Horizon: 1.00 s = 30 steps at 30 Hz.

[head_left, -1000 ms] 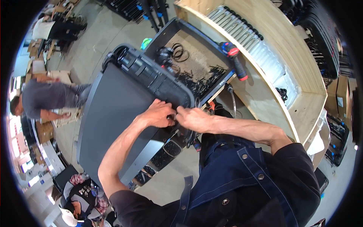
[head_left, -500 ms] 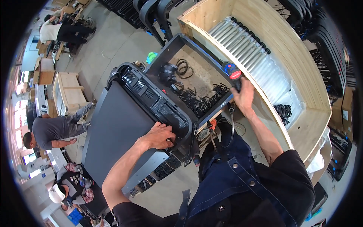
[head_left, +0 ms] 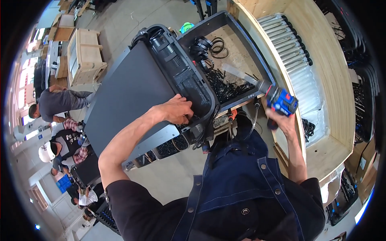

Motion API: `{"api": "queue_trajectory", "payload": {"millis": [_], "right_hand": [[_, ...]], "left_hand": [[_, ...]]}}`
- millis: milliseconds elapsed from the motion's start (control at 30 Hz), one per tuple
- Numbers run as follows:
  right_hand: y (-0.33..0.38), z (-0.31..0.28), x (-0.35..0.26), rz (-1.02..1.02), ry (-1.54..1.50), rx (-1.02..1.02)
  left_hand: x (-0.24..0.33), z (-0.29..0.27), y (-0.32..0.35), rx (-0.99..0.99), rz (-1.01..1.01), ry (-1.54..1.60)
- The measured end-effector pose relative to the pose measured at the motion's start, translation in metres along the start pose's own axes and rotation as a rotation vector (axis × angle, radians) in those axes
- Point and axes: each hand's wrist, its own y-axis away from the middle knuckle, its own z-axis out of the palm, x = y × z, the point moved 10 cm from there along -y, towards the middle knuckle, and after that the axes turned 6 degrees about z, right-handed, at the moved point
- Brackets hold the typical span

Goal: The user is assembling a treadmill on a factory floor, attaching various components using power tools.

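My right hand [head_left: 284, 123] is wrapped around the handle of a blue and black cordless drill [head_left: 281, 100]. The drill, slightly blurred, points left over the near right corner of a dark tray [head_left: 263, 64]. A pale streak runs out from its front end. My left hand [head_left: 179, 110] lies with curled fingers at the near end of what looks like a treadmill, beside its black belt [head_left: 132, 92]. Its fingertips dip toward the open black end housing [head_left: 195, 90], so whatever they pinch is hidden. Inside the tray are many small black screws [head_left: 225, 86] and several black rings [head_left: 219, 47].
A large wooden crate [head_left: 341, 80] on the right holds a row of silver tubes [head_left: 281, 38] and a black cable coil [head_left: 309, 127]. Bins of small dark parts [head_left: 172, 148] sit below the treadmill's near edge. Other people [head_left: 60, 102] stand at far left.
My right hand has drawn the drill from the tray's right edge toward me and to the right, turning it to point left. My left hand stays at the housing. The whole view has shifted.
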Motion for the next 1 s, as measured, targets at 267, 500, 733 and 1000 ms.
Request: {"api": "queue_trajectory", "payload": {"millis": [267,500,733,1000], "right_hand": [[0.035,0.056,0.074,0.433,-0.224,-0.383],[0.025,0.064,0.085,0.445,-0.083,-0.528],[-0.007,0.092,0.056,0.32,0.056,-0.676],[0.003,0.069,0.071,0.558,0.018,-0.578]], "left_hand": [[0.001,0.002,-0.007,-0.077,-0.04,-0.001],[-0.002,0.007,-0.009,-0.107,-0.042,-0.018],[-0.004,0.008,-0.008,-0.068,-0.019,-0.034],[-0.004,0.006,-0.006,-0.067,-0.046,-0.007]]}}
